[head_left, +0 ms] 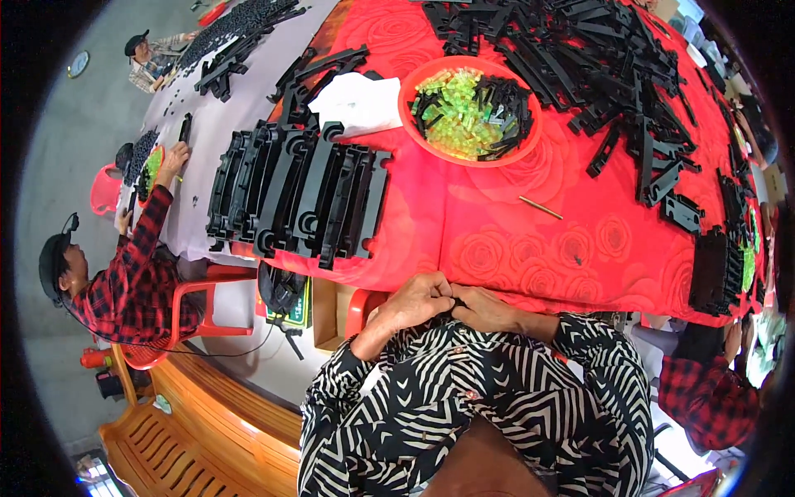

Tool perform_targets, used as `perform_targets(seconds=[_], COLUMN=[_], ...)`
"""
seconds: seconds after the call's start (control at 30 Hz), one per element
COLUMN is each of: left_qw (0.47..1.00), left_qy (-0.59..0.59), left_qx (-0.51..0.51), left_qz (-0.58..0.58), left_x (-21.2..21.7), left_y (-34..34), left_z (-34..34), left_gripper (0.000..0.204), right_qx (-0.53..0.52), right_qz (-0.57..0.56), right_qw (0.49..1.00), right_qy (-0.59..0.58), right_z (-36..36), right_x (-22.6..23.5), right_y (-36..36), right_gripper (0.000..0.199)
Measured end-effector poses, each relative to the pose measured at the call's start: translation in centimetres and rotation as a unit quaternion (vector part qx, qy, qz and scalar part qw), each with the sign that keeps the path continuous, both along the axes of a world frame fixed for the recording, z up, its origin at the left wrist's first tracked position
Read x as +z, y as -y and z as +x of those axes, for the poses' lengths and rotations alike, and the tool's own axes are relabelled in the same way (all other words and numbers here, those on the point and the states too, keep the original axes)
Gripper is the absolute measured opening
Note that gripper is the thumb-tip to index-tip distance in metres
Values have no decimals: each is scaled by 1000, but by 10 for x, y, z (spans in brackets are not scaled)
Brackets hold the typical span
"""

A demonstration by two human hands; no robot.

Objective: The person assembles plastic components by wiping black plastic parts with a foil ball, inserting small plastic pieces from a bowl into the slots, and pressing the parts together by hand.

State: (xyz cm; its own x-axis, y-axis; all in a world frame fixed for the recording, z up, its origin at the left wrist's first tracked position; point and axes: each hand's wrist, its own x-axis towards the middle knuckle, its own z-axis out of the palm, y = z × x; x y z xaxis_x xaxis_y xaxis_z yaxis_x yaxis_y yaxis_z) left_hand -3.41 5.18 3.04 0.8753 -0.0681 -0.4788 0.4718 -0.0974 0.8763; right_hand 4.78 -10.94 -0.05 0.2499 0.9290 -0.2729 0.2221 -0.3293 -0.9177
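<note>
Hands: left hand and right hand meet in front of the shirt, at the near edge of the table.
Grip: fingertips drawn together, the two hands touching; a small dark patch shows between them, and from where I stand I cannot say whether it is a held piece or shirt behind.
Direction of the patch: too small to read a long axis; forearms slant inward toward it.
Black row: long black strips stand side by side, beyond and to the left of the hands; long axes run away from the person, far ends leaning slightly right.
Thin rod: a brass-coloured rod lies aslant beyond the right hand, its left end farther off.
Bowl: a red bowl of yellow-green and black pieces, straight beyond the hands, a white cloth just beside it.
Heap: tangled black strips at far right, pointing many ways.
Edges: red cloth hangs over the table's near side, just beside the fingers.
Room: rose-patterned cloth lies bare between row and rod.
Left neighbour: a co-worker in a checked shirt, well apart.
</note>
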Motion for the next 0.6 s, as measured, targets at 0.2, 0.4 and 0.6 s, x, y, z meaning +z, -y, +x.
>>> perform_targets(seconds=[0.2,0.4,0.6], left_qw=[999,999,995], left_qy=[1,-4,-91], left_qx=[-22,-18,15], left_qz=[48,47,-37], left_x=[11,8,39], left_y=[3,7,1], left_z=[6,2,18], left_gripper=[9,11,29], right_qx=[-18,-41,-76], right_qz=[6,21,32], right_qw=[1000,999,997], right_qy=[5,-11,-9], right_z=[-4,-8,2], right_x=[-9,1,5], right_y=[4,6,5], right_gripper=[37,34,29])
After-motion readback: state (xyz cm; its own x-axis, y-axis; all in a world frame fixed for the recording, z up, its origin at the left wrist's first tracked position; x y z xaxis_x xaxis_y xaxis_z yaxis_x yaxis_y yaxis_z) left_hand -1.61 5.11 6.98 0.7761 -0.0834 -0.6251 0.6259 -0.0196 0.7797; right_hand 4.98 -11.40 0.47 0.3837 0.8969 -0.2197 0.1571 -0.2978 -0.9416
